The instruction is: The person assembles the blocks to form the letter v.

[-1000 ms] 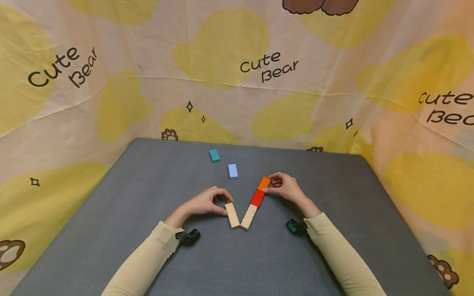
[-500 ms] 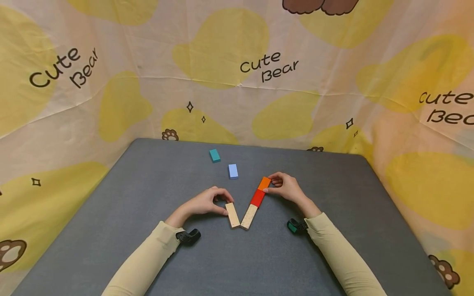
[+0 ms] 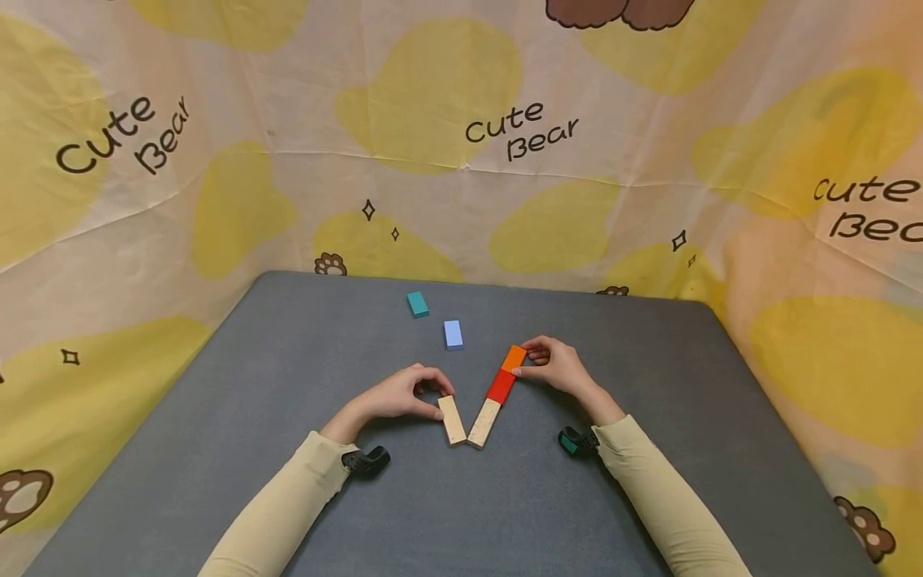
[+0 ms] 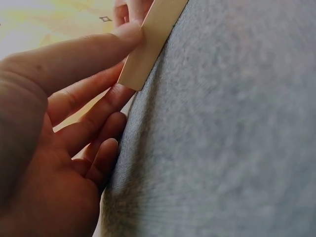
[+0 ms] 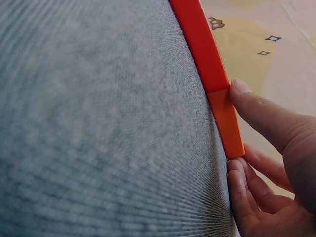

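My left hand [image 3: 397, 393] pinches a plain wooden block [image 3: 452, 421] lying on the grey table. In the left wrist view, its thumb presses the long side of that block [image 4: 148, 49] while fingers touch the end. To the right, a second plain block [image 3: 484, 423], a red block [image 3: 501, 387] and an orange block [image 3: 514, 358] lie end to end in a slanting row. My right hand [image 3: 558, 365] pinches the orange block, with the thumb by its joint with the red one and fingers at the far end. Near ends of the two plain blocks meet in a V.
Beyond the V, a light blue block [image 3: 453, 335] lies on the grey table [image 3: 490, 513]. A teal block [image 3: 417, 304] is farther back, near the table's far edge. Patterned yellow and pink cloth [image 3: 433, 96] hangs behind and along both sides.
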### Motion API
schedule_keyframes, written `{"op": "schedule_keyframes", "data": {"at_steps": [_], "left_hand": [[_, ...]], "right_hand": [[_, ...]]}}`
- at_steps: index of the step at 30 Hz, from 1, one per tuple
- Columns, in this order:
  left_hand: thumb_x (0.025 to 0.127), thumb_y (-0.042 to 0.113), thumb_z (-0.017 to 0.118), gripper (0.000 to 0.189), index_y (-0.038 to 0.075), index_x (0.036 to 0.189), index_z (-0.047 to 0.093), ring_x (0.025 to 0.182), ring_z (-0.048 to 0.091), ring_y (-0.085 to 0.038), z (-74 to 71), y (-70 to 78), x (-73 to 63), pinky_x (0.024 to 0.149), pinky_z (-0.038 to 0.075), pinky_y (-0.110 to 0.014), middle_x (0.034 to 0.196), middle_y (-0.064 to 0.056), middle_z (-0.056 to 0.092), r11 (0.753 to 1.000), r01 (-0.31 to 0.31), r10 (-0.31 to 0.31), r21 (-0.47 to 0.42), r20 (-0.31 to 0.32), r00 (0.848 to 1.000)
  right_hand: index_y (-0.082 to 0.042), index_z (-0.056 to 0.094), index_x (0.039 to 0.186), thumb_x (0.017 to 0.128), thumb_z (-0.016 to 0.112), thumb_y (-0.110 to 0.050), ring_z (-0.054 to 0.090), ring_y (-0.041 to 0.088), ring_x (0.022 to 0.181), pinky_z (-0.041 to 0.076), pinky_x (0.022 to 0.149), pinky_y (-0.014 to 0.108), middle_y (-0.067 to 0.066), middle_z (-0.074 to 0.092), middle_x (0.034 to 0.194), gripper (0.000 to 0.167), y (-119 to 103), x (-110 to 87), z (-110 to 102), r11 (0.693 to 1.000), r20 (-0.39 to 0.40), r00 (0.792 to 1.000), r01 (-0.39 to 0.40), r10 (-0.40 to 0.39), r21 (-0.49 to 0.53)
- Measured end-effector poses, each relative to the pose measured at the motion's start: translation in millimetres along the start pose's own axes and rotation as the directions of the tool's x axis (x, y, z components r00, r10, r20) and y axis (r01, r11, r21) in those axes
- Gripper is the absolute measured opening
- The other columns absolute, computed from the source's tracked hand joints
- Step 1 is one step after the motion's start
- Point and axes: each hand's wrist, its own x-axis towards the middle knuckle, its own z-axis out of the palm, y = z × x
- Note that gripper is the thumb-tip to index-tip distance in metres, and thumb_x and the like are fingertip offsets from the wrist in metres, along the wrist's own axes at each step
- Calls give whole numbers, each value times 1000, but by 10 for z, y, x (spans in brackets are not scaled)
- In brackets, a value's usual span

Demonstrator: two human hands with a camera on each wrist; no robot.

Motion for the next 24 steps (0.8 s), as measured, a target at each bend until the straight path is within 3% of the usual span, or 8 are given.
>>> {"op": "schedule_keyframes", "data": {"at_steps": [2,7,9,12,20,24], "left_hand": [[78,25,79,34,20,109,66,98,51,-17,-21,92,-16,85,41,-33,105,4,65,1000,-5,5,-18,1,1000],[79,21,78,34,13,110,66,98,57,-24,-32,90,13,84,44,-36,107,-5,67,998,-29,28,-63,-8,1000],[78,24,78,34,16,109,66,95,58,-21,-31,9,42,81,46,-32,105,-1,67,997,-36,34,-72,-26,999],[78,25,78,33,16,107,66,91,59,-19,-57,13,56,76,47,-27,103,-1,67,996,-34,29,-82,-64,998],[78,18,79,36,7,109,66,91,58,-29,-120,-28,192,74,45,-29,103,-12,68,994,-26,11,-108,-145,989],[77,17,79,35,8,108,66,89,57,-25,-160,-47,272,74,44,-28,101,-10,67,996,-22,6,-90,-177,984]], "right_hand": [[-8,63,116,74,81,-38,62,24,100,49,89,40,11,65,111,55,8,9,1,1000,-4,1000,0,0,2],[-8,63,116,74,81,-35,62,23,100,49,90,40,10,65,110,53,17,13,-1,1000,-9,1000,0,0,7],[-8,63,116,74,81,-36,62,24,100,49,90,40,11,65,110,53,16,8,-1,1000,-9,1000,0,0,3],[-9,63,117,74,81,-37,62,24,99,49,89,40,10,65,110,54,10,-1,1,1000,-8,1000,0,0,0],[-9,63,116,73,81,-37,62,23,99,49,89,40,10,65,110,53,10,3,6,1000,-12,1000,1,-1,5],[-9,63,116,73,80,-38,62,23,99,49,89,40,10,65,110,54,16,-3,5,1000,-11,1000,-1,1,7]]}}
